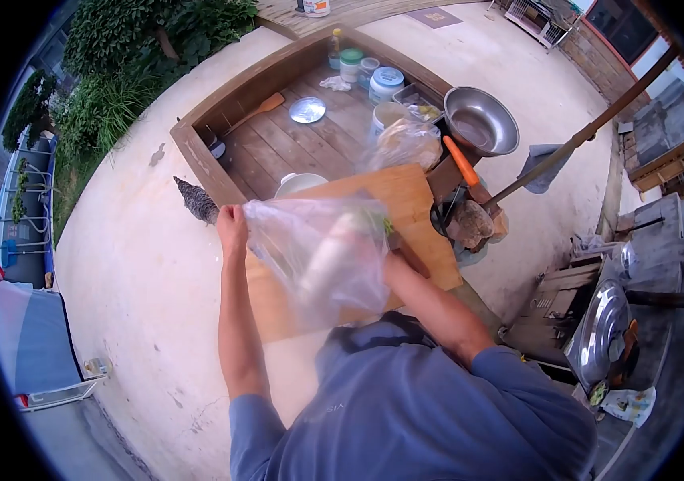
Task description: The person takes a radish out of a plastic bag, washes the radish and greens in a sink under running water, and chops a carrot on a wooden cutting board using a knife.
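My left hand [232, 226] is closed on the rim of a clear plastic bag [278, 232] and holds it up over a wooden cutting board [430, 276]. Inside or behind the film shows a long white vegetable [330, 255] with a green end, blurred; it looks like a white radish. My right forearm [438, 309] reaches to the bag's right side. The film and blur hide the fingers of my right hand [388, 260], so its grip cannot be made out. A dark brown strip [412, 260] lies on the board beside that hand.
Beyond the board is a wood-rimmed platform [197, 148] with a white bowl [300, 183], a silver plate [307, 111], a wooden spatula [266, 106] and several jars. A metal wok [482, 120] and an orange handle [460, 160] are at right. A speckled bird [195, 200] stands at left.
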Demonstrator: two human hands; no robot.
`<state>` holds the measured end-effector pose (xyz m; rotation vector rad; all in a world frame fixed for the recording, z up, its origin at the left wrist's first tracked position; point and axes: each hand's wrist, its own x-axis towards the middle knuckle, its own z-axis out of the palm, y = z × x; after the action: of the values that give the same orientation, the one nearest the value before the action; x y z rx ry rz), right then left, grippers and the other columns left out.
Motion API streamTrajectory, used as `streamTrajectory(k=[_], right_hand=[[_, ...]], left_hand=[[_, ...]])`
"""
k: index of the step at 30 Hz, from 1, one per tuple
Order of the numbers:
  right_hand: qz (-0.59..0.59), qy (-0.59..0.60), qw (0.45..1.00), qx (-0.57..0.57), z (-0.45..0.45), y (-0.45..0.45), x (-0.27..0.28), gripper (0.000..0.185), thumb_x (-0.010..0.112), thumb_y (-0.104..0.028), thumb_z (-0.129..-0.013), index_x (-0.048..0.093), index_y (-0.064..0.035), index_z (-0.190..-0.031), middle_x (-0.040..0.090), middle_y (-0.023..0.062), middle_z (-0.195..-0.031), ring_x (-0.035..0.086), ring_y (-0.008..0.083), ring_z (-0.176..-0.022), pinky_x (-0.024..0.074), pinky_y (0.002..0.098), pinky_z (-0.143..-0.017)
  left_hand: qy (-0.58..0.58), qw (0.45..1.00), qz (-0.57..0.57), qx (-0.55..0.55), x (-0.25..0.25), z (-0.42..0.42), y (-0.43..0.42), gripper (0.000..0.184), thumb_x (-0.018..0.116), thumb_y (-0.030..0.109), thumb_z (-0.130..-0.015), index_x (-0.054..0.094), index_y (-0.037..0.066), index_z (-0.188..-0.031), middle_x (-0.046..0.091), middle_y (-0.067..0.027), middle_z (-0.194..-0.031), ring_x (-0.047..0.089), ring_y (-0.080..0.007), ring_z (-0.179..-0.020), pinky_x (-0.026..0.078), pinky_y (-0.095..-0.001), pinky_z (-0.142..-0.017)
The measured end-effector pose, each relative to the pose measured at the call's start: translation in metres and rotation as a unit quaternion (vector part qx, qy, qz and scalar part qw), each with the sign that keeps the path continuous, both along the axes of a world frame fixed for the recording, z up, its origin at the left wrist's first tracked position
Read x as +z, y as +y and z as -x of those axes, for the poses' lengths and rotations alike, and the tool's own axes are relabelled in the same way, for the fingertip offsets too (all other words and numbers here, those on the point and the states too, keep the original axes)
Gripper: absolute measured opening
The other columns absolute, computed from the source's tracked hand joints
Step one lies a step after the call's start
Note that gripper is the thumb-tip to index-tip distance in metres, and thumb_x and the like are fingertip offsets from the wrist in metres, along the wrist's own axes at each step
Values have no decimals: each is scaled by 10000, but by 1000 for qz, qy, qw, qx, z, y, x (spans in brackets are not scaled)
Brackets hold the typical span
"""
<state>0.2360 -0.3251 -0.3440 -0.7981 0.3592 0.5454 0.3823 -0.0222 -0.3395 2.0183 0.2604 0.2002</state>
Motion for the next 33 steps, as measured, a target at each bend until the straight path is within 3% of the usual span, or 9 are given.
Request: streamTrajectory(k=[2,3,4,8,11,14,18,24,33], right_hand=[[-22,23,999,-38,2,-3,-10,466,665,-316,-907,577,-31,-1265,623,76,-1175,580,202,-1098,461,373,-982],[-32,14,998,-58,2,-7,-14,468,669,-317,-904,578,-31,-1263,625,76,-1173,582,202,-1097,464,375,-981],[-41,6,996,-80,1,-11,-18,471,673,-318,-901,579,-30,-1261,626,76,-1172,584,203,-1095,466,376,-980],[-92,-69,976,-188,-7,-25,-22,407,731,-222,-806,627,-42,-1157,645,95,-1109,608,235,-1033,493,415,-946],[-85,-53,963,-250,-19,-32,-13,371,741,-163,-769,631,-29,-1097,651,100,-1061,623,243,-984,518,434,-891],[-18,-21,954,-300,-42,-38,-10,375,753,-144,-749,615,-22,-1076,649,107,-1027,632,253,-938,531,446,-857],[9,-27,952,-305,-69,-51,-4,395,737,-115,-733,581,-15,-1082,647,117,-981,645,271,-912,541,435,-844],[-42,-118,970,-209,-90,-74,26,401,650,-117,-744,566,-3,-1118,654,157,-1040,646,285,-958,533,447,-894],[-33,-239,932,-270,-80,-118,75,458,591,-159,-767,518,-1,-1190,650,204,-1133,635,320,-1031,518,455,-946]], left_hand=[[39,997,23,60,-22,2,31,251,543,200,-921,594,-45,-898,612,-107,-785,562,-173,-699,474,-344,-641],[59,995,4,83,-38,3,54,254,552,224,-931,627,-18,-933,587,-38,-775,525,-118,-685,450,-295,-610],[37,995,19,93,-53,8,75,260,557,222,-925,629,-27,-940,583,-26,-775,515,-109,-688,439,-291,-601],[41,979,148,132,-33,56,126,220,591,216,-929,620,-2,-939,579,3,-788,488,-84,-668,409,-250,-584],[27,959,265,94,-12,94,149,174,567,167,-979,616,1,-967,644,-41,-882,601,-122,-791,505,-273,-704],[44,942,313,112,-31,114,178,176,535,154,-1001,606,-5,-1026,665,-73,-952,638,-154,-857,540,-297,-777],[40,913,381,142,-44,129,182,197,512,162,-1011,594,-6,-1072,670,-93,-996,650,-178,-891,557,-318,-810],[50,914,377,142,-84,133,184,190,517,180,-1014,589,11,-1060,673,-95,-990,653,-187,-890,565,-329,-781],[51,911,378,158,-103,122,182,181,513,180,-1018,578,12,-1038,671,-98,-982,654,-190,-880,570,-339,-772]])
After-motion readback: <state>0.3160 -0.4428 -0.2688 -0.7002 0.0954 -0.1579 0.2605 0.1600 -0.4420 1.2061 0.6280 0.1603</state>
